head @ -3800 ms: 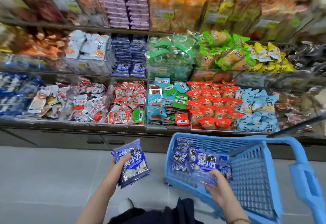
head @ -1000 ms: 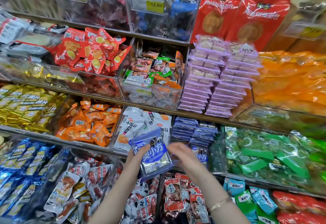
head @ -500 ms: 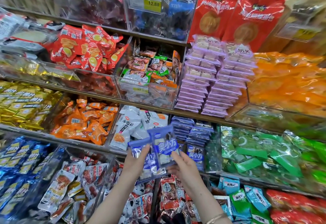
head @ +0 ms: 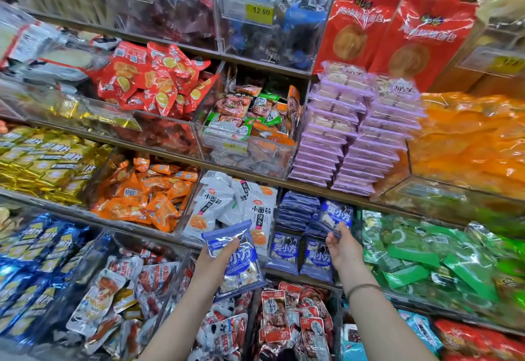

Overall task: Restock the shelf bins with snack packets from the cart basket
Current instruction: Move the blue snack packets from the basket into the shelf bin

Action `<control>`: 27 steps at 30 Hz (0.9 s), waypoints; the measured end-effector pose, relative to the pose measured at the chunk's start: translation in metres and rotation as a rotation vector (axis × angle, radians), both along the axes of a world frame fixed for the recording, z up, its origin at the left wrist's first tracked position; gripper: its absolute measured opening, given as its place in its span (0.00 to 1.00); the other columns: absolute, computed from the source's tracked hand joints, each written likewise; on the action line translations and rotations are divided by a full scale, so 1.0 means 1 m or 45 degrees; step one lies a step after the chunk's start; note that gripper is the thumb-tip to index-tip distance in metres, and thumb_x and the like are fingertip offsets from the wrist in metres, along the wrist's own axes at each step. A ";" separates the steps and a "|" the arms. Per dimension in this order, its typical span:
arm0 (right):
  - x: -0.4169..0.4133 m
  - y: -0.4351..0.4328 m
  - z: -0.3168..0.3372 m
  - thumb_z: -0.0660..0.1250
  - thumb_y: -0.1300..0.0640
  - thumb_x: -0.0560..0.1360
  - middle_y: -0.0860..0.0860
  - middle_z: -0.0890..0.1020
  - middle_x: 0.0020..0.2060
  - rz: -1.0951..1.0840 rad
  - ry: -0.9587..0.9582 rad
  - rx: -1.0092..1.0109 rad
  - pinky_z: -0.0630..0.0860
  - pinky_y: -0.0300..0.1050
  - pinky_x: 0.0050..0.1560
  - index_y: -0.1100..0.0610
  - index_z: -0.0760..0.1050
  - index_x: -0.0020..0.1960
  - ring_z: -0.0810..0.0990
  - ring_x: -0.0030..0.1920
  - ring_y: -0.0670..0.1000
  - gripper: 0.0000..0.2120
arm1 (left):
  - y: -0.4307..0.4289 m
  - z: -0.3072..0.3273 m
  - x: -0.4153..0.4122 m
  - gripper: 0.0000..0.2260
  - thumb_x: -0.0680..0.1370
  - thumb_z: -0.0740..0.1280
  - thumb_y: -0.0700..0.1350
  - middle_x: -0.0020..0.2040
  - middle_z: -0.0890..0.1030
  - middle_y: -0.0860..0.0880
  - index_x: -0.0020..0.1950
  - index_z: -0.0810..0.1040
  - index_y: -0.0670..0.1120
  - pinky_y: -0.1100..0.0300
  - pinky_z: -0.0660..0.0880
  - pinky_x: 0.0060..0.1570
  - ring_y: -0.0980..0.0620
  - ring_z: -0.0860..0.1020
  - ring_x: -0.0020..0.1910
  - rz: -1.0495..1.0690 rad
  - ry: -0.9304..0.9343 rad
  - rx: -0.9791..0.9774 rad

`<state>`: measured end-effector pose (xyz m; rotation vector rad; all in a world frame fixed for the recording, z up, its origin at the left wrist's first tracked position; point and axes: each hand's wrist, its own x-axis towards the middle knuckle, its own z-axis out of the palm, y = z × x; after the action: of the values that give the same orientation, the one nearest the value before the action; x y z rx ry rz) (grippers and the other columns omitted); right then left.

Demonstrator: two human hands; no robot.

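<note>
Pinching a glossy blue-and-white plastic snack packet (head: 337, 216) between right hand (head: 343, 250) fingers, right at the matching blue stack (head: 297, 209) in the clear shelf bin (head: 298, 271). Grips a bundle of like packets (head: 241, 264), perhaps several, curled in the left hand (head: 217, 261) below. Risks toppling the slick stack if shoved in crooked, or loosening the left bundle.

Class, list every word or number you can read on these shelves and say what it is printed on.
"12.80": yellow price tag on a clear upper bin.
"奥小方": blue packet in the right hand; also shelved blue packets.
"小方", partly covered: blue packets in the left hand.
"小面筋": white packets.
Red boxes, gold packets: too blurred to read.
</note>
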<state>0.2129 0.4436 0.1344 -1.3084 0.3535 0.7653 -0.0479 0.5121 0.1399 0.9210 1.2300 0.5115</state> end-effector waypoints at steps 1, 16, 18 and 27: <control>0.003 0.003 0.000 0.65 0.60 0.77 0.53 0.75 0.37 -0.023 0.016 0.018 0.74 0.33 0.22 0.63 0.73 0.59 0.73 0.32 0.47 0.12 | 0.000 0.001 -0.001 0.30 0.69 0.71 0.62 0.58 0.80 0.52 0.68 0.69 0.55 0.50 0.69 0.60 0.51 0.78 0.55 -0.001 0.001 -0.007; 0.010 0.016 0.015 0.59 0.60 0.81 0.60 0.64 0.71 -0.108 0.145 0.417 0.69 0.45 0.68 0.61 0.61 0.73 0.69 0.69 0.55 0.22 | 0.003 -0.002 0.000 0.14 0.77 0.61 0.51 0.54 0.80 0.40 0.58 0.74 0.44 0.43 0.70 0.57 0.40 0.78 0.53 0.065 -0.134 -0.070; -0.008 0.005 0.013 0.59 0.59 0.80 0.60 0.68 0.69 0.126 0.021 0.293 0.69 0.48 0.68 0.62 0.60 0.73 0.72 0.66 0.55 0.22 | 0.003 -0.004 0.004 0.11 0.77 0.56 0.47 0.41 0.82 0.41 0.50 0.75 0.43 0.46 0.74 0.46 0.41 0.81 0.41 0.130 -0.206 -0.085; -0.115 -0.037 0.017 0.72 0.48 0.70 0.50 0.78 0.54 1.284 -0.608 -0.125 0.76 0.38 0.51 0.49 0.73 0.56 0.79 0.54 0.49 0.17 | -0.006 -0.014 0.019 0.20 0.78 0.51 0.46 0.43 0.85 0.40 0.45 0.84 0.45 0.51 0.77 0.42 0.43 0.84 0.39 0.028 -0.236 -0.087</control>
<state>0.0978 0.4062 0.1513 -1.7026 -0.7238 1.2183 -0.0291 0.5060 0.1257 0.7848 1.0839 0.5567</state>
